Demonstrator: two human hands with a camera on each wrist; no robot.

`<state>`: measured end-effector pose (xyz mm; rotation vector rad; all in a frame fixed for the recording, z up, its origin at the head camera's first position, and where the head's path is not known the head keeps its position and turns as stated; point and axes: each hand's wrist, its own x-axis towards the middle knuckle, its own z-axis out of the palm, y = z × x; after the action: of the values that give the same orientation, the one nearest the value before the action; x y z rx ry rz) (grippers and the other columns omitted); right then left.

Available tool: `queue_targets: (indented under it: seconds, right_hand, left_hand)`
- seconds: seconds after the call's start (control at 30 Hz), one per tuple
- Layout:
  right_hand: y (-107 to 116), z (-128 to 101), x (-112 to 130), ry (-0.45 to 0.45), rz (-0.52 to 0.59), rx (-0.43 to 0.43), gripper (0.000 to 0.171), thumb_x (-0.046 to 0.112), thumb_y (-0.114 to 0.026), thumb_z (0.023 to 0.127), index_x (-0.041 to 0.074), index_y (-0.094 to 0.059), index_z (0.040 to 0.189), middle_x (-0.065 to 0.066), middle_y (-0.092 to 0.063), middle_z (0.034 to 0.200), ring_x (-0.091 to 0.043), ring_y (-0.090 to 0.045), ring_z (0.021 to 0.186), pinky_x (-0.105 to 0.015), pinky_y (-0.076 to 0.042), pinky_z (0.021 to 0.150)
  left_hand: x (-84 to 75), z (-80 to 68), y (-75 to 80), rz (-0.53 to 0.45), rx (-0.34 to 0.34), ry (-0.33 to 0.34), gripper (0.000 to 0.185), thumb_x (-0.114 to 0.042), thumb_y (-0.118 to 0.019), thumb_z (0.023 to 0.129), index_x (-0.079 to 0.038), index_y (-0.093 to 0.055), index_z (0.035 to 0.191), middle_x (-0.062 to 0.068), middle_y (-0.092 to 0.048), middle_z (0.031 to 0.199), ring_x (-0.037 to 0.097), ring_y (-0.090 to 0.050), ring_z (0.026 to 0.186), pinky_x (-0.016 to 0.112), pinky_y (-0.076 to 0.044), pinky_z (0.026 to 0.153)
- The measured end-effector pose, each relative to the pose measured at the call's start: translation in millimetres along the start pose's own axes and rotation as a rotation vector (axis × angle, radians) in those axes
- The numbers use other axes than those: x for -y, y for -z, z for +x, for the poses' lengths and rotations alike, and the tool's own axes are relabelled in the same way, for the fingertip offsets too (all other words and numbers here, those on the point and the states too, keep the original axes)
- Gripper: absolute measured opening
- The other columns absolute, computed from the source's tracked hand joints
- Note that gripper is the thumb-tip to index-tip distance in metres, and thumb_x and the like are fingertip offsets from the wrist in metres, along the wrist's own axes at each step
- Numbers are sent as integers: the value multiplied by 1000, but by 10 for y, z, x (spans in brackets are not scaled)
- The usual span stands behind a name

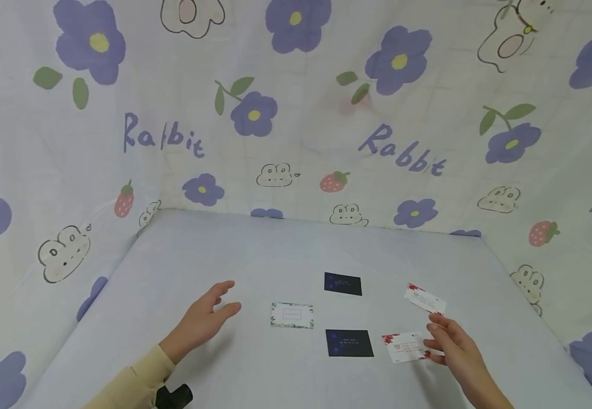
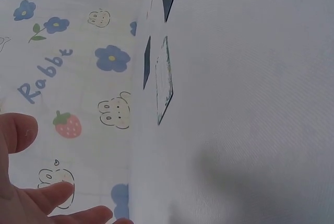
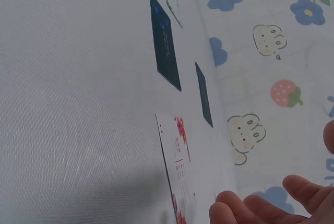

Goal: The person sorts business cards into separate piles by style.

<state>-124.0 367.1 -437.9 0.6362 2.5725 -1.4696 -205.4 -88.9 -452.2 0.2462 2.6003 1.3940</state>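
The left hand [image 1: 205, 318] hovers low over the grey tabletop [image 1: 255, 250], fingers loosely spread and grasping nothing; the left wrist view shows the same relaxed fingertips [image 2: 57, 192] with bare cloth beneath. Just to its right lies the green-bordered white card [image 1: 292, 314], flat and apart from the hand. Further right sit two dark navy cards, the far navy card [image 1: 343, 283] and the near navy card [image 1: 349, 342], one behind the other, both flat and not touching. Next comes the red-flowered white card lying on the tabletop [image 1: 404, 346], its right edge just beside the right hand [image 1: 454, 346]. Above that hand a second red-flowered card [image 1: 425, 299] is lifted and tilted; it seems pinched at its lower edge between thumb and forefinger, though the contact itself is small and hard to read. In the right wrist view the fingers [image 3: 261, 205] are curled near the lying flowered card [image 3: 177, 177].

To do this step well, as I judge it, the raised card wants a light pinch on one edge only, so it does not bend, and it should be carried level and set down parallel to its twin without sliding over it. The left hand is well placed to steady the green-bordered card with flat fingertips if anything is nudged. Low, slow moves matter here: the cards are thin and the cloth could wrinkle and shift them.
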Motion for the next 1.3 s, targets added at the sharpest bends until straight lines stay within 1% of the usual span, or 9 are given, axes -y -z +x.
queue_targets:
  seconds: [0.1,0.37,0.47,0.63,0.77,0.93,1.07,1.17,1.3]
  right_hand:
    - [-8,7,-6,-16,5,3,68,50,-37,108,4,-27,157,-28,-38,157,-20,-64,112,-21,-55,77]
    - [-40,19,-33,-15,39,8,62,44,-40,109,4,-29,156,-29,-41,153,-15,-65,104,-21,-56,75]
    - [-39,23,-56,-21,48,8,64,45,-41,109,2,-29,155,-30,-42,152,-14,-66,100,-21,-57,75]
    - [-16,17,-70,-11,47,11,66,47,-41,108,2,-28,155,-31,-42,152,-13,-67,100,-20,-57,75]
    - [1,13,-62,-1,47,12,63,44,-39,109,2,-29,155,-32,-42,153,-12,-67,101,-19,-57,75]
    - [1,22,-38,7,66,34,61,42,-39,110,2,-29,155,-33,-43,152,-12,-69,100,-20,-58,77]
    - [-40,25,-12,12,109,61,57,38,-42,110,1,-32,153,-30,-49,148,-10,-71,97,-22,-59,77]
    - [-102,45,24,16,119,89,57,38,-43,110,1,-34,152,-28,-54,145,-14,-72,98,-26,-59,77]
    - [-208,83,89,18,115,145,58,41,-42,109,1,-35,151,-28,-57,142,-21,-72,102,-32,-60,81]
  left_hand:
    - [-4,9,-9,-23,5,2,58,-32,-59,102,-11,-43,154,24,-44,157,47,-45,142,63,-44,109]
    - [-15,27,-38,-74,12,18,56,-30,-59,102,-10,-45,152,24,-45,156,46,-47,140,61,-44,110]
    - [-24,36,-64,-81,9,18,55,-30,-59,102,-10,-46,151,25,-47,155,46,-49,139,61,-45,109]
    - [-43,41,-75,-93,10,14,55,-30,-59,102,-9,-46,151,25,-46,155,46,-48,140,62,-45,110]
    - [-59,53,-87,-101,15,2,54,-29,-59,102,-8,-47,150,26,-47,154,46,-50,138,61,-46,108]
    - [-111,67,-166,-142,34,20,53,-29,-59,102,-8,-48,149,24,-49,153,44,-52,136,60,-47,108]
    - [-183,81,-299,-231,79,50,52,-29,-59,102,-8,-49,148,24,-51,151,42,-54,134,58,-51,102]
    - [-237,91,-426,-330,154,68,53,-29,-57,102,-5,-47,149,24,-54,149,39,-58,129,52,-53,97]
    - [-310,116,-623,-466,271,107,58,-31,-56,103,-3,-42,151,21,-60,141,34,-61,120,43,-53,95]
